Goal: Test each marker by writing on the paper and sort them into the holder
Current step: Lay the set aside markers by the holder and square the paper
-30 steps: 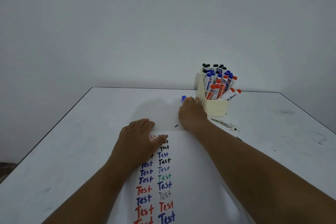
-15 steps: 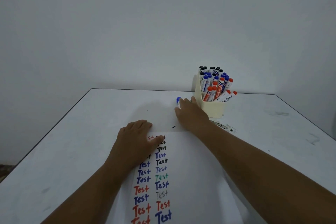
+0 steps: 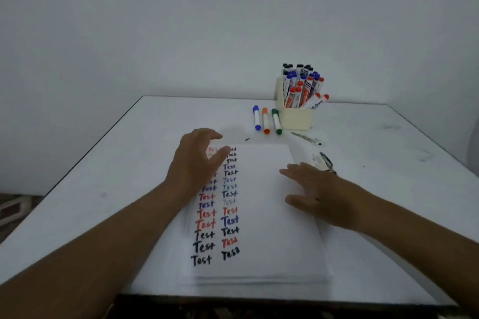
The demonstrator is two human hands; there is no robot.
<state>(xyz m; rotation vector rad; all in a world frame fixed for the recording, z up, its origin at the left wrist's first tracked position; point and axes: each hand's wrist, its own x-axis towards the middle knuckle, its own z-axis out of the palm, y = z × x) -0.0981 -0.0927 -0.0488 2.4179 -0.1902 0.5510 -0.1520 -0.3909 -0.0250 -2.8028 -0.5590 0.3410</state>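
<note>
A white paper (image 3: 261, 215) lies on the table, with two columns of "Test" written in several colours. My left hand (image 3: 197, 160) hovers over the paper's upper left corner, fingers loosely curved, holding nothing. My right hand (image 3: 321, 193) lies with its fingers spread on the paper's right edge. A cream holder (image 3: 296, 118) at the back right is packed with black, blue and red capped markers. Three markers lie side by side left of the holder: blue (image 3: 256, 118), orange (image 3: 265, 120) and green (image 3: 276, 121).
The white table (image 3: 103, 176) ends in a dark front edge near me. Ink smears (image 3: 305, 137) mark the surface right of the paper. A plain wall stands behind the table.
My right hand has drawn back from beside the holder to the paper's right edge, leaving three markers lying there. My left hand has lifted slightly off the paper.
</note>
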